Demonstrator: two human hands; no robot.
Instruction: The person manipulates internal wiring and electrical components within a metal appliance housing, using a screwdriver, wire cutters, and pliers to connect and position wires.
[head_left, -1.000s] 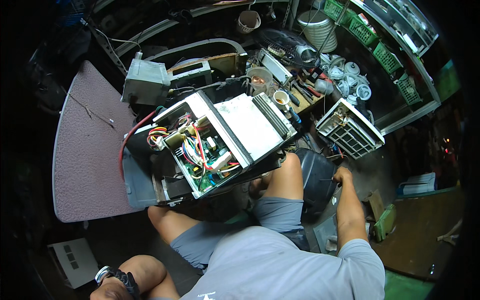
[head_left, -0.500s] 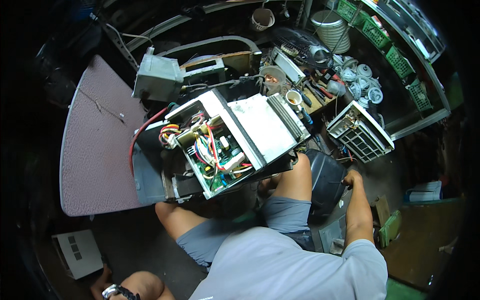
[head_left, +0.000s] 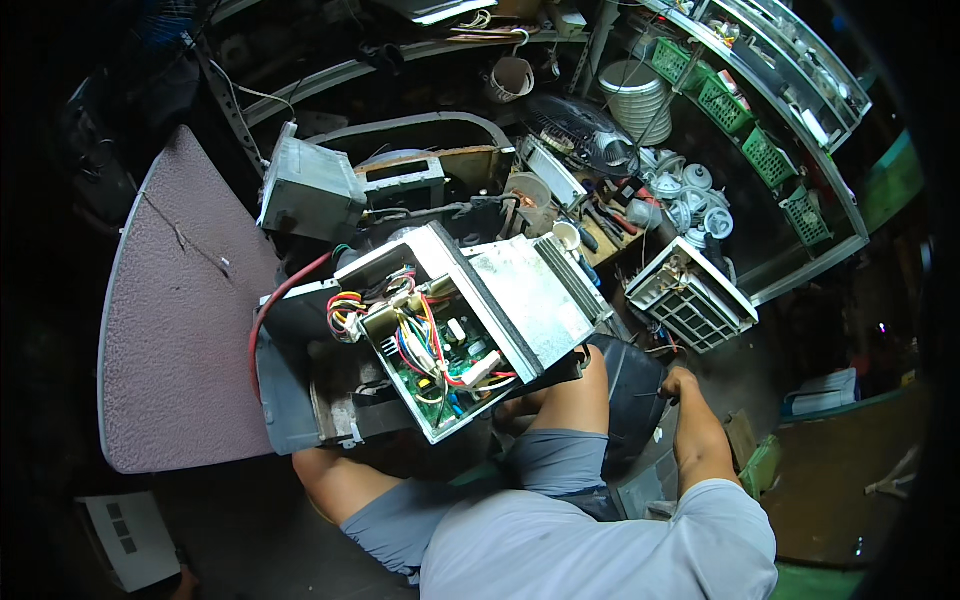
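My right hand is closed in a fist at the right edge of a black, rounded plastic-looking object. A short dark end shows at the fingers; I cannot make out what they hold. My left hand is out of the picture. In front of my knees rests an opened metal appliance unit, tilted. Its box shows a green circuit board with a tangle of coloured wires. Under and beside it lies a grey housing, with a red hose curving along it.
Left stands a large pinkish textured panel; below it a white panel with a sliver of skin beside it, whose I cannot tell. Farther right are a slatted white frame, a cup, hand tools, white round parts and green baskets.
The whole view has shifted, with near things lower in the picture. A watch and bare skin at the lower left have mostly left it. My right hand stays closed at the black object.
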